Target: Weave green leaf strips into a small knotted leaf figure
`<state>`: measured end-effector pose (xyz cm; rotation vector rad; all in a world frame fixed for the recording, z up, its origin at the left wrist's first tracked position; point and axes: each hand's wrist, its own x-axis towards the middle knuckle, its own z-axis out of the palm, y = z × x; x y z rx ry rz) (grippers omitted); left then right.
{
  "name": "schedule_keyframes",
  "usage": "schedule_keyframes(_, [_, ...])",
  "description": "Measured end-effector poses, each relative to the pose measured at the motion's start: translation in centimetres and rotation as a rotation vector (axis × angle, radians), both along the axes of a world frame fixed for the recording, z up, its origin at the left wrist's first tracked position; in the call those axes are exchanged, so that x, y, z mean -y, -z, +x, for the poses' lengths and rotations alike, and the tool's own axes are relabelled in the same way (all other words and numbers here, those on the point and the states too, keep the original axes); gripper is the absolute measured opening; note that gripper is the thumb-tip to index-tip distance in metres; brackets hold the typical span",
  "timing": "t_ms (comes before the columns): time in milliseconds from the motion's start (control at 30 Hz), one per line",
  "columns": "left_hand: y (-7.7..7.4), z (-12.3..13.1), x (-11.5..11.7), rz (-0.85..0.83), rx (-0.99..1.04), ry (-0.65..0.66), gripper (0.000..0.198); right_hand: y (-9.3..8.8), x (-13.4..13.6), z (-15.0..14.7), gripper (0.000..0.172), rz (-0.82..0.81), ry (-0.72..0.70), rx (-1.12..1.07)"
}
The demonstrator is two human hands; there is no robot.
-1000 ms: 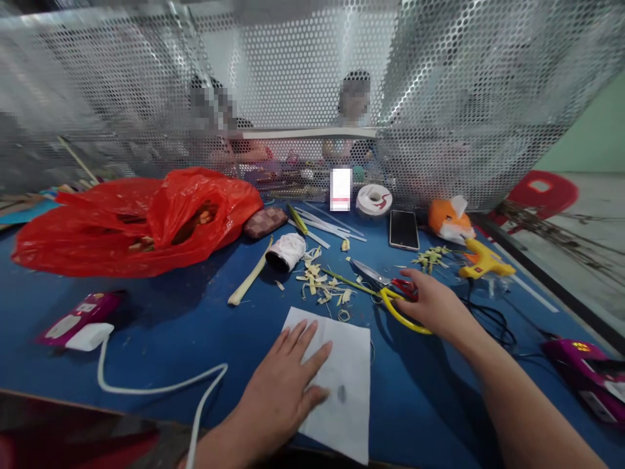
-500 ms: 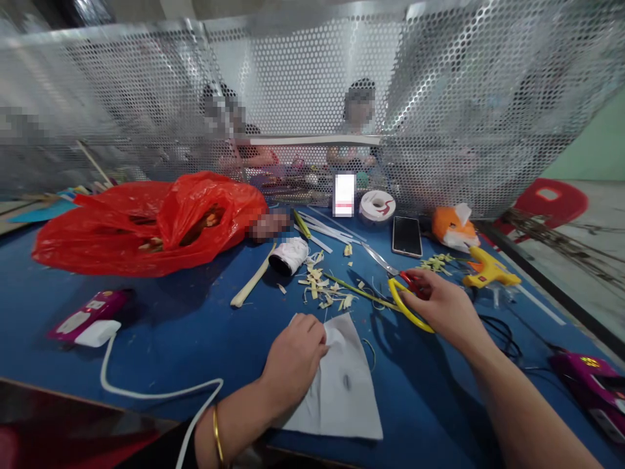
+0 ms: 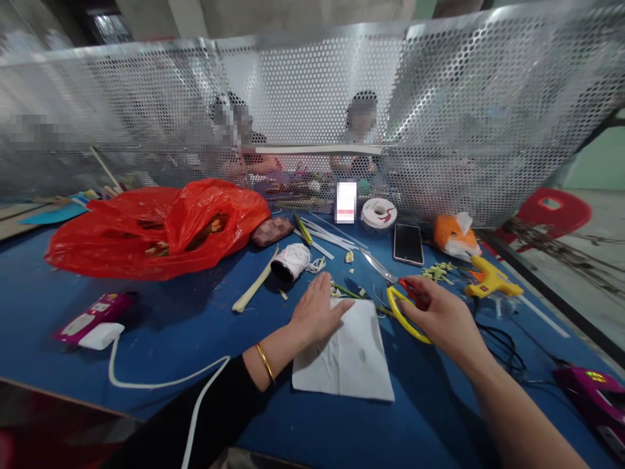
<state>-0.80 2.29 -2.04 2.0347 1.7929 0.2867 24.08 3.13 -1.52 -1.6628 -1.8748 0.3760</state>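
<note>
My left hand (image 3: 319, 311) lies flat across the far left corner of a white sheet of paper (image 3: 361, 358), fingers stretched forward and thumb apart. Its fingertips reach over the pale plant shavings (image 3: 336, 290), most of which are hidden. In my right hand (image 3: 437, 309) is a pair of scissors (image 3: 382, 268) with one yellow and one red handle loop. The blades point away to the left and look closed. A thin green stem (image 3: 347, 290) runs between the paper and the scissors. Just beyond my left hand sits a roll of white string (image 3: 294, 258) on its side.
A red plastic bag (image 3: 122, 228) fills the left back. A pale stalk (image 3: 251, 286) and a checked pouch (image 3: 273, 231) lie before it. Toward the right are a phone (image 3: 408, 243), a ribbon roll (image 3: 379, 215), a tissue pack (image 3: 454, 238) and a yellow glue gun (image 3: 491, 279). A white cable (image 3: 161, 383) crosses my left arm.
My left hand has moved forward over the shavings, its curled fingers now stretched out. The paper has shifted away from the near edge. My right hand stays on the scissors.
</note>
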Motion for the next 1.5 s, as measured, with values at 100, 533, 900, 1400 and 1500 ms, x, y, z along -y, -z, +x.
schedule_keyframes(100, [0.1, 0.3, -1.1, 0.058, -0.001, -0.037, 0.083, -0.1, 0.1, -0.1, 0.042, 0.011, -0.006, -0.012])
schedule_keyframes(533, [0.0, 4.2, -6.4, 0.17, -0.08, 0.137, 0.078, 0.1, -0.2, -0.5, 0.049, 0.003, 0.032, -0.214])
schedule_keyframes(900, [-1.1, 3.8, -7.2, 0.187, -0.08, 0.422, 0.05, 0.6, -0.8, 0.4, 0.046, 0.006, 0.061, -0.454])
schedule_keyframes(1400, [-3.0, 1.9, -1.9, 0.411, -0.036, 0.37, 0.032, 1.3, -0.6, 0.3, 0.041, -0.024, 0.003, -0.017])
schedule_keyframes(1500, [-4.1, -1.3, -1.8, 0.407, -0.042, 0.027, 0.024, 1.2, -0.5, 0.2, 0.037, -0.056, -0.005, 0.207])
